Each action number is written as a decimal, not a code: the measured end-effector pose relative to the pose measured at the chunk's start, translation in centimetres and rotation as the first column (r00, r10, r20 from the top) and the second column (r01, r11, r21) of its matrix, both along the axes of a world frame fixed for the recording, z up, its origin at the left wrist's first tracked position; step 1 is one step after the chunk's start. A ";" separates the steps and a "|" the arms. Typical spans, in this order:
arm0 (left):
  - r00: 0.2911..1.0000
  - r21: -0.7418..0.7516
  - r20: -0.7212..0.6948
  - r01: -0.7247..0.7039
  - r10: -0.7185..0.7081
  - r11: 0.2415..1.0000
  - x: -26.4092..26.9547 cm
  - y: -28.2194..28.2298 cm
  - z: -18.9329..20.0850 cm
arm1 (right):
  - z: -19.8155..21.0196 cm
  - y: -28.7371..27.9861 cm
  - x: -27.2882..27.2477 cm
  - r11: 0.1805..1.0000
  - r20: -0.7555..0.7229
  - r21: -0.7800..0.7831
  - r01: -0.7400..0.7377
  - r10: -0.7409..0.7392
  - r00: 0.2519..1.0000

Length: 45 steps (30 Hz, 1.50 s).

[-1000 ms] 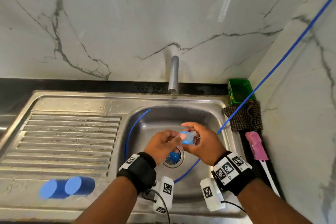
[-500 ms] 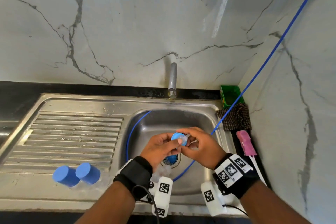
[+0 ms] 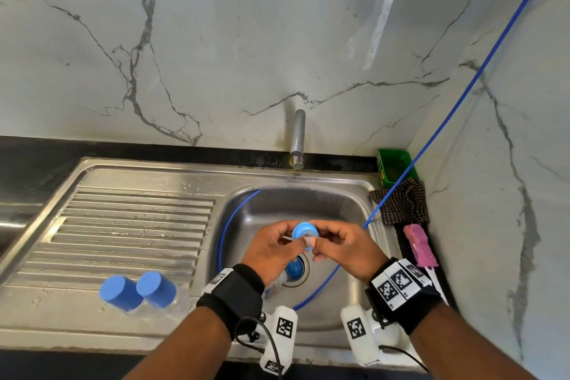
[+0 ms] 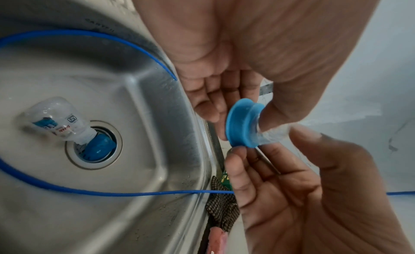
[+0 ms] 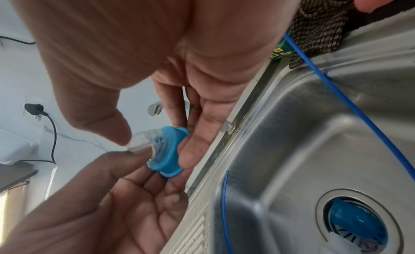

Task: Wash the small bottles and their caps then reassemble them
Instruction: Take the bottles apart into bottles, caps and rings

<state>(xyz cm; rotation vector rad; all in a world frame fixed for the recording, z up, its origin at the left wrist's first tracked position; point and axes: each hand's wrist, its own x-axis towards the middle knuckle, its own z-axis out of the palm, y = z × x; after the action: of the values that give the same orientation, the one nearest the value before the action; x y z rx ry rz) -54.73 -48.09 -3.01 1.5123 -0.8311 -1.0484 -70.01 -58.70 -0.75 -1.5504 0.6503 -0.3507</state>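
Over the sink basin [image 3: 348, 213] both hands hold one blue cap [image 3: 304, 231] between them, its round face turned up toward me. A short clear plastic piece [image 4: 272, 135] sticks out of the cap [image 4: 242, 126]. My left hand [image 3: 288, 237] has its fingers behind the cap and its thumb on the clear piece. My right hand [image 3: 324, 236] pinches it the same way from the other side. A clear labelled bottle [image 4: 56, 119] lies in the basin with its blue cap in the drain. Two more blue-capped bottles [image 3: 121, 291] [image 3: 155, 288] are on the drainboard, front left.
A steel tap [image 3: 298, 139] stands behind the basin. A thin blue hose [image 3: 431, 133] runs from the upper right down into the basin and curls round it. A green box [image 3: 396, 166], a checked cloth [image 3: 401, 203] and a pink brush [image 3: 419, 245] lie along the right edge.
The cap has turned in my fingers from sideways to face up toward me. Both hands stay over the basin, and my head has tilted up a little.
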 end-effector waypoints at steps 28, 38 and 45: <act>0.940 0.110 0.341 -0.020 -0.019 0.994 0.8 -1.7 -1.2 | -3.8 -1.6 3.1 0.958 -0.234 -0.279 0.073 -0.141 0.962; 0.988 0.209 0.151 -0.071 0.039 0.975 1.9 -2.4 -2.6 | -3.9 -2.0 3.3 0.998 -0.172 0.048 0.035 -0.027 0.985; 0.992 0.213 0.110 -0.081 0.059 0.974 1.4 -2.8 -2.7 | -4.4 -2.5 2.6 0.994 -0.160 0.056 0.089 -0.079 0.984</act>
<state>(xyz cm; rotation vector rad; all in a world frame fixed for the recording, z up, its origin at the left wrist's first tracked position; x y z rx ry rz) -53.38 -50.91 -5.74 1.7804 -0.7460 -1.0427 -67.37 -61.18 -5.17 -1.5037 0.8449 -0.2698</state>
